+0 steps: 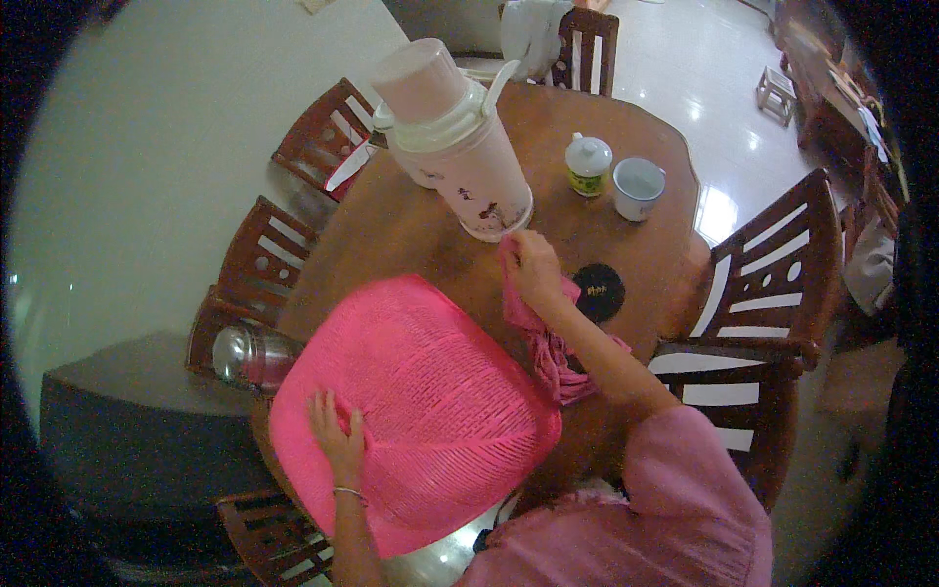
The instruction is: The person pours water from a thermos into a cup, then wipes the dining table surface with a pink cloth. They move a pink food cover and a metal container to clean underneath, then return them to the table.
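A large pink slatted plastic cover (440, 367), domed like a food cover, lies at the near left of the table and overhangs its edge. My left hand (337, 433) rests on its upper surface, thumb and fingers apart. In my right hand (534, 271) is a pink cloth (519, 308), pinched close to the foot of a thermos flask (469, 169). The flask stands upright and has a pale pink body, a cup-like cap and a white handle. More crumpled pink cloth (561, 370) hangs down below my right forearm, its lower part partly hidden by the arm.
Beyond my right hand, a lidded white cup (587, 165) and a mug (638, 189) stand on the wooden table (609, 117). A black round mat (598, 292) lies nearer. Wooden chairs (777, 257) surround the table. A clear-lidded container (253, 356) sits at the left.
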Demonstrator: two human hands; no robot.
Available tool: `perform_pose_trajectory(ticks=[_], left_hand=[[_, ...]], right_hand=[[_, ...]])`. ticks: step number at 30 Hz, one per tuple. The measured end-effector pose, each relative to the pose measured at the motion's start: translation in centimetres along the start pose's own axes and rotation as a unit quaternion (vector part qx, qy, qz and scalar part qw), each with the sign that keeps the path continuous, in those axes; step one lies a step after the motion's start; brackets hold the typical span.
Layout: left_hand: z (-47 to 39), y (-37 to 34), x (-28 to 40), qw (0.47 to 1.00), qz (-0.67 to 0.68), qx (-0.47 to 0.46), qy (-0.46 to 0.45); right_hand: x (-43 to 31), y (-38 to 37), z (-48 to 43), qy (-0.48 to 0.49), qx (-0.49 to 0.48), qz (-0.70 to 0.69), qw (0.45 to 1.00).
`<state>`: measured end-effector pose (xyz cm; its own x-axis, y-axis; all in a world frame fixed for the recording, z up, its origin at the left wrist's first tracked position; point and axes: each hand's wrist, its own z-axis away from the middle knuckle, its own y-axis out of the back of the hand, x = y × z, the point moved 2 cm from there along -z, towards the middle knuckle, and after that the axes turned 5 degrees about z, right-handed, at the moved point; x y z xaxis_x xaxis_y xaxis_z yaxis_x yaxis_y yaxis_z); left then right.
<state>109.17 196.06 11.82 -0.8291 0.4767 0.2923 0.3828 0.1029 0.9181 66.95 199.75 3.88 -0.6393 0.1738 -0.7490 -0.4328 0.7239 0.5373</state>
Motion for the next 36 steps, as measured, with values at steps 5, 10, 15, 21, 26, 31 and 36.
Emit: perform_pose_trajectory(ticks=[5,10,15,21,26,31,36], left_hand=[[0.3,-0.4,0.1,1.0,0.018,0.007,-0.001],[0.3,-0.4,0.3,0.999,0.029,0.015,0.002],[0.4,-0.1,0.5,1.0,-0.001,0.011,-0.004],[0.4,-0.1,0.8,1.0,-0.011,0.008,-0.006],[0.1,-0.2,0.7,1.0,-0.012,0.012,-0.002],[0.6,-0.5,0.7,1.0,-0.005,0.005,0.012],[0.5,-0.3,0.7,1.0,-0.01,0.003,0.001]], right_hand=[[3.7,-8.0,2.3,0.141,-0.071,0.265,0.951],[4.0,-8.1,7.1,0.229,-0.205,0.177,0.935],[3.3,-4.7,9.9,0.246,-0.177,0.232,0.924],[5.4,-5.8,1.5,0.129,-0.071,0.263,0.954],[3.7,-6.6,3.3,0.176,-0.125,0.277,0.936],[2.1,-3.8,10.0,0.221,-0.202,0.172,0.938],[0.9,-0.2,8.1,0.105,-0.148,-0.087,0.98]])
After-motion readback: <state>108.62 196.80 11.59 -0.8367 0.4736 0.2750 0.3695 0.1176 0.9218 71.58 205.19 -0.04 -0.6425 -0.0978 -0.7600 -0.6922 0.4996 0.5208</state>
